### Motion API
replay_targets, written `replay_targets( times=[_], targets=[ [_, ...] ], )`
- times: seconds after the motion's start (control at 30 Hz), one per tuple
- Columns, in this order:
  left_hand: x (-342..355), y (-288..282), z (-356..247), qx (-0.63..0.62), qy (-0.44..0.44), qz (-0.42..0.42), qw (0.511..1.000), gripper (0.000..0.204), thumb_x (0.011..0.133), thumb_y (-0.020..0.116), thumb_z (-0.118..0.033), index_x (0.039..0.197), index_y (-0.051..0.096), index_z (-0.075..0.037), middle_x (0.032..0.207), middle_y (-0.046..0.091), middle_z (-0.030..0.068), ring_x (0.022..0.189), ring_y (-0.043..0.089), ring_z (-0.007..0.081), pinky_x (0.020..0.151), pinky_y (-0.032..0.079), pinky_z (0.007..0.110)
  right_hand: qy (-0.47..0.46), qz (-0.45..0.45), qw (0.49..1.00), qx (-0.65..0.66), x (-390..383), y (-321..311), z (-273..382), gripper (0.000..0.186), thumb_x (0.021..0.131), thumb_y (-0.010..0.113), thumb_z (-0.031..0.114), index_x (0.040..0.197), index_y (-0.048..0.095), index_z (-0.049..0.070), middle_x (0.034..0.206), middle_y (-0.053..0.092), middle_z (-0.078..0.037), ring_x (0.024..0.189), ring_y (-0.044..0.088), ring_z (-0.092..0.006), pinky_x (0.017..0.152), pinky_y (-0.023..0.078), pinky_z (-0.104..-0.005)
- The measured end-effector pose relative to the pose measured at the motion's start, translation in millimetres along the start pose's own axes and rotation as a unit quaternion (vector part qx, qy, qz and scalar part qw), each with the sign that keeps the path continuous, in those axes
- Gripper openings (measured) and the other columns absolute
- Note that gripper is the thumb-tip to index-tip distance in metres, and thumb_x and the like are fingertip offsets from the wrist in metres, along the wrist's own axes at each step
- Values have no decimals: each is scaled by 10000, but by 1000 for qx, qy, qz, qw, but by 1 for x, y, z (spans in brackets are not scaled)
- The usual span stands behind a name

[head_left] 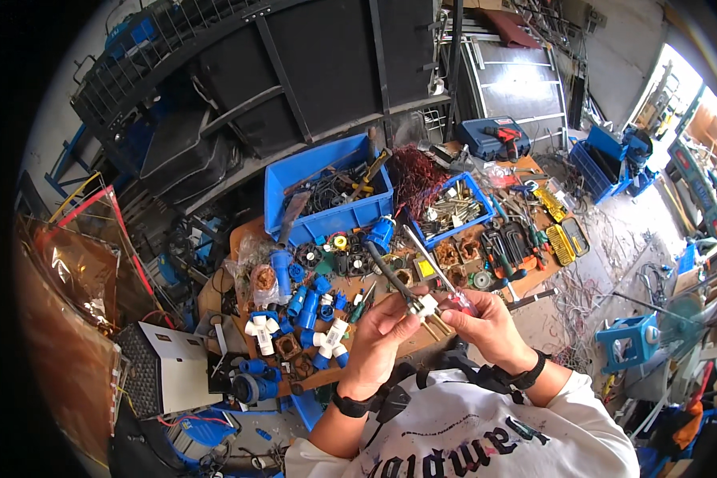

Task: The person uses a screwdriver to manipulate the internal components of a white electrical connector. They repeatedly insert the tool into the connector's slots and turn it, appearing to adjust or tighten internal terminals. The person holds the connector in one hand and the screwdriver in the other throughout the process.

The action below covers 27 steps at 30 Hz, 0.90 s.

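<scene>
The left hand (384, 323) pinches a white plug (424, 306); the right hand (482, 319) grips a screwdriver (432, 269). Best keep the tip seated squarely, plug steady above the desk (374, 362).

Cluttered workshop w/ a wooden workbench (251, 231), dark metal shelving frame (311, 72) behind, littered concrete floor (613, 231) at right, bright daylight thru an opening (693, 88) far right.

labels: small white stickers on the white plugs (263, 334) on my counter (239, 239) | packages: clear plastic bag (261, 279) left of blue sockets (307, 307)
</scene>
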<state>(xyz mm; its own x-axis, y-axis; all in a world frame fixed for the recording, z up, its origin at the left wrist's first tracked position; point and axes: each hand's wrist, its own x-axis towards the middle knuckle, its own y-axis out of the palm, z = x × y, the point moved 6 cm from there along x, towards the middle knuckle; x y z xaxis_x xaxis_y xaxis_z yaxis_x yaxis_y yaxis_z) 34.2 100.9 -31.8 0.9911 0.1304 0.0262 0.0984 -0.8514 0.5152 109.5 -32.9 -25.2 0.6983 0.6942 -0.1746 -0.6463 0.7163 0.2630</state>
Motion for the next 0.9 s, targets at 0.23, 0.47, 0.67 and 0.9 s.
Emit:
replay_targets(
  times=[0.23,0.47,0.67,0.9],
  targets=[
    [-1,-19,13,-277,-25,-24,960,400,924,582,-270,1223,522,-11,1237,541,201,1071,572,291,861,534,428,6,-7,999,42,-3,-5,0,204,901,650,175,1048,644,34,750,581,62,555,370,6,475,265,-172],
    [0,-20,13,-482,-45,1,875,552,899,618,-304,1332,415,-28,1190,548,149,1036,555,264,873,538,387,18,-11,1000,12,-14,-14,-9,218,905,640,197,1058,628,42,803,625,39,515,368,4,445,268,-173],
    [-5,-29,10,-299,45,-43,952,592,883,641,-303,1344,396,-24,1209,551,128,1087,562,255,878,528,398,10,-9,1000,-18,-24,-12,-10,186,867,688,157,998,640,34,781,589,55,643,460,-15,569,367,-181],
    [-11,-10,-4,-139,101,-56,984,555,834,705,-252,1280,488,-2,1234,560,134,1136,545,238,904,493,399,-29,9,1000,-6,-14,16,-2,161,861,694,161,885,618,21,697,572,28,604,504,-39,543,395,-193]
  ],
)
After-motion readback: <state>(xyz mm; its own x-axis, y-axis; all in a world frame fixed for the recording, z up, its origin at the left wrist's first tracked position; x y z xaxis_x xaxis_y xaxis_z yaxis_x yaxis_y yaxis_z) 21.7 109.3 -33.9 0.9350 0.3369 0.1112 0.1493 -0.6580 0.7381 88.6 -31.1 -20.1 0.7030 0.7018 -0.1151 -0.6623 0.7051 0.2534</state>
